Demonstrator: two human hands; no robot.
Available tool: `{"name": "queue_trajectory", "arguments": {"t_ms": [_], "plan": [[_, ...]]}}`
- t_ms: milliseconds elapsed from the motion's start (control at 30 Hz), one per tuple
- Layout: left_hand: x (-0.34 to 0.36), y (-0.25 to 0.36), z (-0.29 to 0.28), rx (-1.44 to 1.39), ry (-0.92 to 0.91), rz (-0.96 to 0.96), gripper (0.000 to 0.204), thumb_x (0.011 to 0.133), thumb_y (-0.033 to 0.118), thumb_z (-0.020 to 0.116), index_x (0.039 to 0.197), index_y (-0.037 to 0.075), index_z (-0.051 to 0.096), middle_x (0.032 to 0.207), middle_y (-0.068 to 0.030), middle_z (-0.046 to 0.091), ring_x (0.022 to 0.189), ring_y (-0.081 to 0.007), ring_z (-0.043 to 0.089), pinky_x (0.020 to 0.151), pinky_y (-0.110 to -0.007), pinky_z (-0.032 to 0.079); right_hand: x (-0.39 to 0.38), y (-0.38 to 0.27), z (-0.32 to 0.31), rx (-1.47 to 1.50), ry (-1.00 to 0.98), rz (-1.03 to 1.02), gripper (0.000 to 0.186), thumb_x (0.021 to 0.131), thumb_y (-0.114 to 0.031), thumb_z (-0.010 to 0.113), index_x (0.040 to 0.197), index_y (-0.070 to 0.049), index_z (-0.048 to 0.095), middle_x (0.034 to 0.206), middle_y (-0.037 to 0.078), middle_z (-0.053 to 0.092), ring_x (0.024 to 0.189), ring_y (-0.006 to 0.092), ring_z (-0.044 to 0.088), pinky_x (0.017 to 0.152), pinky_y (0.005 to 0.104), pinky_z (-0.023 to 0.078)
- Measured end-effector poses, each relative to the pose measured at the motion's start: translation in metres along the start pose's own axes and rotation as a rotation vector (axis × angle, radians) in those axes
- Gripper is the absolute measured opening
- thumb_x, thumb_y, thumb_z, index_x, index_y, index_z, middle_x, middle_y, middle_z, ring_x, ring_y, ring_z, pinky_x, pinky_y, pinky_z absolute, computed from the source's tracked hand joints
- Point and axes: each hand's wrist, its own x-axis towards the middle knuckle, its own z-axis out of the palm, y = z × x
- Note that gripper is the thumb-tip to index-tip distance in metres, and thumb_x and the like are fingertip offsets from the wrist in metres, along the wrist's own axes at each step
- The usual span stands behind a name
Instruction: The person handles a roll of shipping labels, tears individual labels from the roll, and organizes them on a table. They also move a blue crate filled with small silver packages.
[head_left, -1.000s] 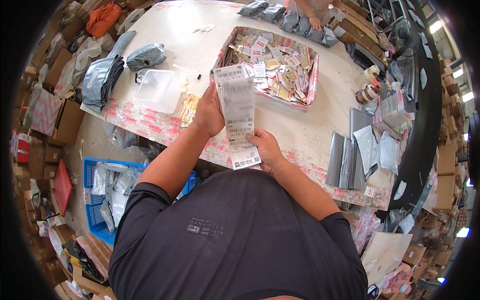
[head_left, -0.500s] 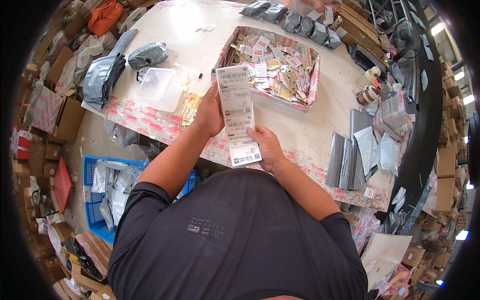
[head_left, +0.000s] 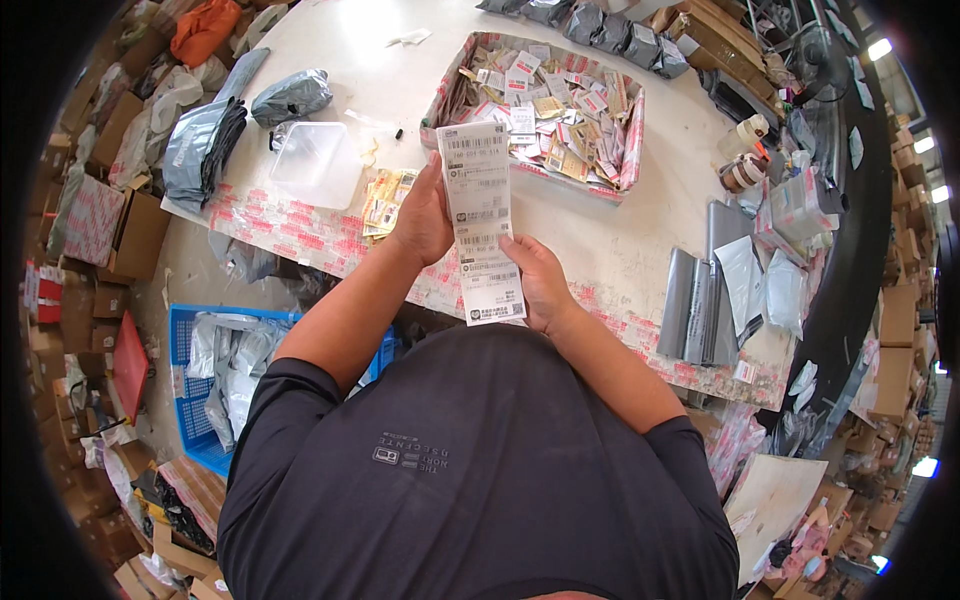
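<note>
A long strip of white shipping labels (head_left: 478, 190) with black print and barcodes is held in front of my chest, over the near edge of the table. My left hand (head_left: 424, 215) is closed on its left side, near the middle. At its lower right edge, my right hand (head_left: 540, 278) pinches the strip between thumb and fingers. Just beyond the strip stands a shallow box (head_left: 630, 160) full of small printed cards and packets. Close to my left hand lies a pile of yellowish cards (head_left: 388, 196).
A clear plastic tub (head_left: 318, 165) and grey mailer bags (head_left: 204, 150) are at the left of the table (head_left: 400, 90). More grey mailers (head_left: 690, 300) lie at the right edge. Wrapped grey parcels (head_left: 612, 40) line the far side. A blue crate (head_left: 190, 400) stands below left.
The label strip has shifted slightly and straightened, its two parts now lining up. Both hands keep their hold. The view has moved a little, so the box appears higher.
</note>
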Motion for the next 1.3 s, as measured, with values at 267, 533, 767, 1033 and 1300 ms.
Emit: {"name": "queue_trajectory", "arguments": {"t_ms": [267, 533, 767, 1033, 1300], "plan": [[0.0, -0.007, 0.005, 0.192, 0.152, 0.001, 0.031, 0.102, 0.024, 0.06, 0.126, 0.005, 0.057, 0.115, -0.009, 0.068, 0.103, -0.0223, 0.068, 0.087, -0.041, 0.059, 0.002, 0.003, -0.002, -0.073, 0.076, 0.005, 0.029, 0.103, -0.022, 0.057, 0.118, 0.003, 0.058, 0.105, 0.012, 0.07, 0.09, 0.0192, 0.07, 0.082, 0.0331, 0.059], [-0.001, -0.017, 0.019, 0.12, 0.287, -0.046, 0.027, 0.104, 0.023, 0.054, 0.124, 0.006, 0.056, 0.11, -0.0108, 0.068, 0.096, -0.0248, 0.07, 0.083, -0.041, 0.06, 0.012, -0.005, -0.007, -0.271, 0.035, -0.097, 0.029, 0.106, -0.026, 0.054, 0.118, -0.001, 0.06, 0.102, 0.006, 0.07, 0.092, 0.0113, 0.065, 0.083, 0.0287, 0.053], [0.003, -0.023, 0.011, -0.154, 0.376, -0.054, 0.03, 0.108, 0.024, 0.045, 0.127, 0.002, 0.052, 0.114, -0.0119, 0.067, 0.101, -0.0266, 0.069, 0.088, -0.046, 0.059, 0.029, 0.015, -0.02, -0.254, 0.04, -0.25, 0.026, 0.105, -0.025, 0.054, 0.11, -0.001, 0.063, 0.099, 0.002, 0.067, 0.086, 0.0079, 0.059, 0.08, 0.0266, 0.049], [-0.02, -0.005, -0.052, 0.108, 0.524, 0.121, 0.031, 0.106, 0.026, 0.049, 0.134, 0.012, 0.052, 0.12, -0.0057, 0.067, 0.107, -0.0227, 0.067, 0.092, -0.044, 0.056, 0.092, 0.021, -0.157, -0.427, 0.392, -0.207, 0.024, 0.101, -0.023, 0.055, 0.106, -0.001, 0.06, 0.097, 0.009, 0.067, 0.087, 0.0178, 0.062, 0.082, 0.0328, 0.049], [-0.047, -0.016, -0.06, 0.155, 0.57, 0.018, 0.036, 0.103, 0.025, 0.056, 0.134, 0.008, 0.052, 0.12, -0.0099, 0.067, 0.103, -0.0277, 0.068, 0.087, -0.045, 0.058, 0.134, -0.011, -0.18, -1.542, 0.565, -0.066, 0.052, 0.09, -0.032, 0.066, 0.133, -0.004, 0.058, 0.125, 0.023, 0.062, 0.113, 0.0402, 0.062, 0.101, 0.0444, 0.048]]}}
